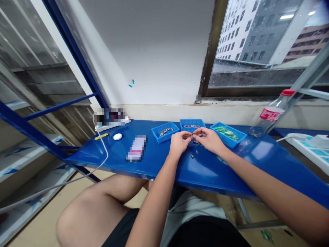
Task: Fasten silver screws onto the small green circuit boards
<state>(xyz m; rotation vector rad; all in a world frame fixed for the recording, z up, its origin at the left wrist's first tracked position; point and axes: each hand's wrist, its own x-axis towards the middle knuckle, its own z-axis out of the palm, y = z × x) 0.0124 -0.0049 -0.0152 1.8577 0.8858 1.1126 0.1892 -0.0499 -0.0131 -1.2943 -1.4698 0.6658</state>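
Note:
Over the blue table, my left hand [179, 141] and my right hand [208, 139] meet fingertip to fingertip. Both are closed in a pinch around a tiny metallic piece [191, 136], too small to name. Below the fingers lie a small metal fastener [197, 152] and another small metal piece [192, 156]; more small pieces are partly hidden under my right hand. Just behind my hands stand a blue bin [180, 122] of shiny metal parts and, to its left, a blue bin [160, 140] of screw-like metal parts. To the right, a third blue bin [232, 144] holds green packets [226, 132].
A phone [136, 149], a round white case [117, 137] and a yellow cutter [101, 136] lie leftward on the table [154, 164]. One white cable [105, 154] hangs over its front edge. A plastic bottle [269, 115] stands back right, near a white power strip [308, 147].

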